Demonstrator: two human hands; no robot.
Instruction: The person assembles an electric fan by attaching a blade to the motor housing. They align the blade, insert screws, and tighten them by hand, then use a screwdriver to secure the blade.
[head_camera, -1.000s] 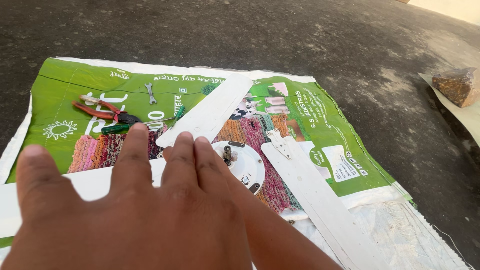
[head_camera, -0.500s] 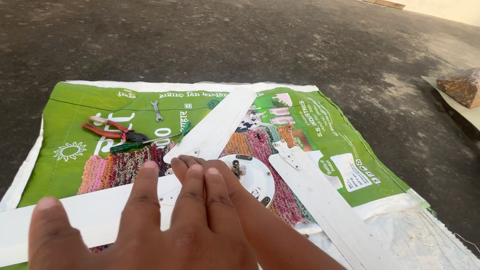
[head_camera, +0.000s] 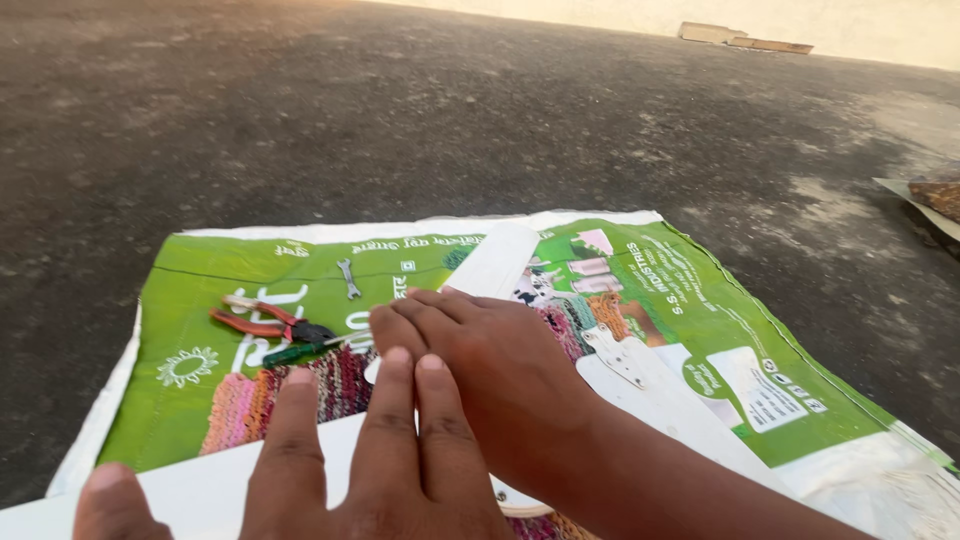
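On the green printed sack (head_camera: 250, 400) spread over the ground, my left hand (head_camera: 340, 470) lies flat, fingers open, on a white fan blade (head_camera: 190, 492); my right hand (head_camera: 490, 380) covers the white hub, fingers spread, gripping nothing; pliers (head_camera: 262, 322) and spanner (head_camera: 347, 277) lie untouched nearby; blades look unjoined yet.

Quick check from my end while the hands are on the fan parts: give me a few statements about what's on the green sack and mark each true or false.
1. Both hands lie flat over the white parts on the green sack. True: left hand, right hand.
2. The pliers have blue handles. False: they are red.
3. A small spanner lies beyond the pliers. True.
4. The right hand grips the spanner. False: it lies apart, untouched.
5. A white blade sticks out past the right hand's fingertips. True.
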